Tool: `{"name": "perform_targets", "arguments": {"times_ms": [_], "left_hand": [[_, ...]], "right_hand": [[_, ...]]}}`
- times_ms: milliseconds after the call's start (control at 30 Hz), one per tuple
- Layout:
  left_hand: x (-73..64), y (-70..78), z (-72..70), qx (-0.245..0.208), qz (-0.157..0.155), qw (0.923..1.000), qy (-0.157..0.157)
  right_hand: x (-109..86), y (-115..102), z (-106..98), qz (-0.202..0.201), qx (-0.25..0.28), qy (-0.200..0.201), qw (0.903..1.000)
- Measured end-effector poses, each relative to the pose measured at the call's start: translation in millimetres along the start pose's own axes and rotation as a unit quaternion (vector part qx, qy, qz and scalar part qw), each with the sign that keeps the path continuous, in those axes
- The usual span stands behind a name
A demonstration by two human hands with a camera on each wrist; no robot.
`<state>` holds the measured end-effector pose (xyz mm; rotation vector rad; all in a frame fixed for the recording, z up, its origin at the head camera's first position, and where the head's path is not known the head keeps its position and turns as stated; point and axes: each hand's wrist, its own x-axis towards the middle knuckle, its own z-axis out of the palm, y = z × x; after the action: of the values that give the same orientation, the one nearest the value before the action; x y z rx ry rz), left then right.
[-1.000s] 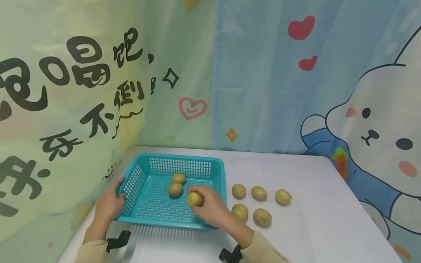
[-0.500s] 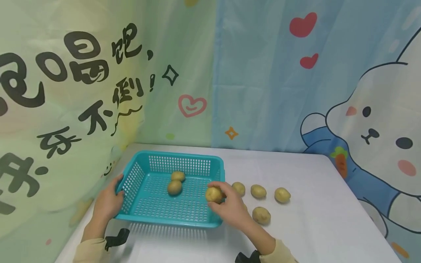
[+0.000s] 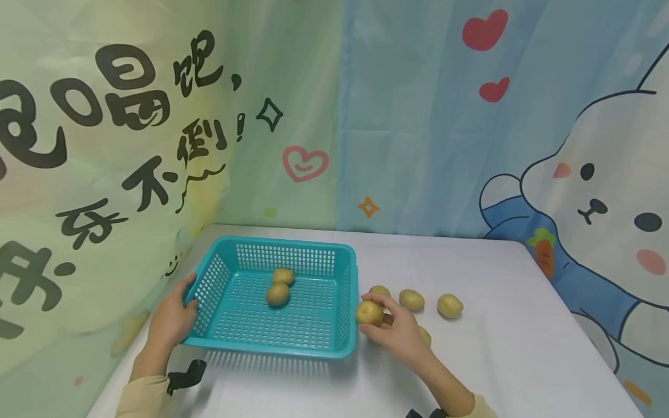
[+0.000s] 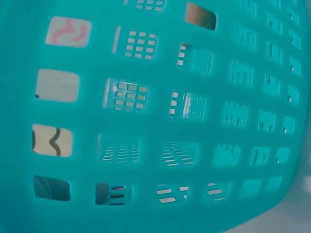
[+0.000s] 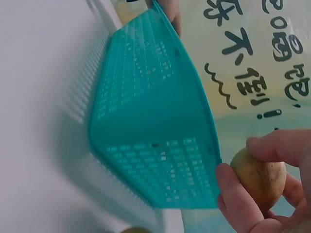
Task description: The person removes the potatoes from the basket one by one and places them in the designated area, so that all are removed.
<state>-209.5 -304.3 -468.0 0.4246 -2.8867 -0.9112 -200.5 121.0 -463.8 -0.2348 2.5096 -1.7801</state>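
A turquoise plastic basket (image 3: 282,353) with perforated walls holds two potatoes (image 3: 278,295), one close behind the other. My left hand (image 3: 172,316) grips its left end; in the left wrist view the basket wall (image 4: 155,116) fills nearly everything. Just outside the right rim, my right hand (image 3: 394,328) holds another potato (image 3: 369,313) between thumb and fingers. The right wrist view shows that potato (image 5: 262,179) in the fingers, level with the basket's top edge.
Several more potatoes lie on the white table (image 3: 502,348) right of the basket, including one at the far right (image 3: 450,306). My right hand partly covers some of them. A printed curtain (image 3: 407,116) stands behind the table.
My right hand has carried the potato rightward from above the basket's interior to outside its right rim. The left hand stays on the basket. The head view has tilted slightly.
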Motion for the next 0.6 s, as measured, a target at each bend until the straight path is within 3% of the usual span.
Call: {"name": "perform_targets", "arguments": {"times_ms": [200, 600], "left_hand": [[0.4, 0.5, -0.5, -0.004, -0.001, 1.0000, -0.002], [1.9, -3.3, 1.3, -0.004, 0.004, 1.0000, -0.003]], "right_hand": [[-6.3, 11.1, -17.5, 0.027, 0.009, -0.003, 0.9996], [-29.0, 40.8, -61.9, 0.077, -0.028, 0.029, 0.9963]]}}
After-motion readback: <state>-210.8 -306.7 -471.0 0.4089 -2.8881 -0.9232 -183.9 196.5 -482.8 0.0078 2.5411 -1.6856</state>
